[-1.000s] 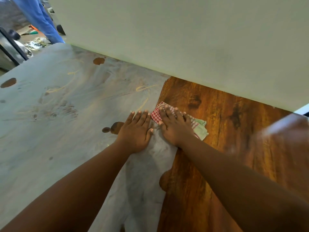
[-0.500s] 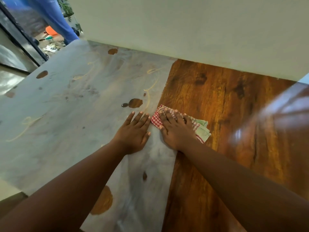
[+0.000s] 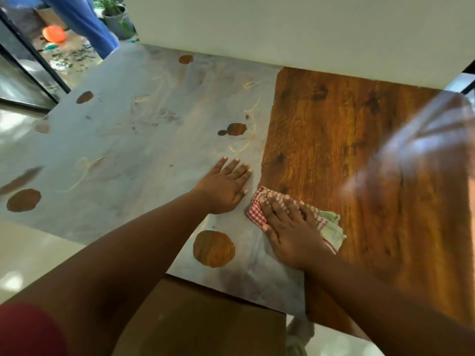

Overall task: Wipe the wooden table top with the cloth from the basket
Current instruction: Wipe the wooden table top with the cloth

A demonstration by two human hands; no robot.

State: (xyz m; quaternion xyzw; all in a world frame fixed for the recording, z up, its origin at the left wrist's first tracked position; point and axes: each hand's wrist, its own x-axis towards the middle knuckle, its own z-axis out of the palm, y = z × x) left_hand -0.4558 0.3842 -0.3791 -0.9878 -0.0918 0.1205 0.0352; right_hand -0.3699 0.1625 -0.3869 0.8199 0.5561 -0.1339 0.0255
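Cloth [image 3: 331, 224]: red-checked with a pale green part, bunched flat on the table top [image 3: 347, 155], at about 5 o'clock from the frame's centre. It sits right on the border between clean wood and the grey film [image 3: 123, 140] of dust or powder.

Right hand [image 3: 290, 224]: palm down on the cloth, fingers spread and pressing it flat; nothing pinched. Fingertips point toward 11 o'clock.

Left hand [image 3: 226, 186]: bare, flat on the grey film just beside the cloth at its 10 o'clock, fingers extended and close together, holding nothing. Looks like a brace.

Progress, as judged: the right-hand strip of the table, from 12 to 5 o'clock, shows bare brown grain, so that part appears wiped. The larger left portion is still coated, broken only by a few round bare patches [image 3: 213, 249] and thin curved streaks. Perhaps a third done; most is left.

Against the earlier frames: the cloth and right hand now lie closer to the near edge of the table, having travelled down along the border. The left hand, formerly level with the right, now sits ahead of it. The near edge and floor have come into view.

Far off at 11 o'clock: a figure in blue [image 3: 84, 19], an orange ball [image 3: 54, 34].
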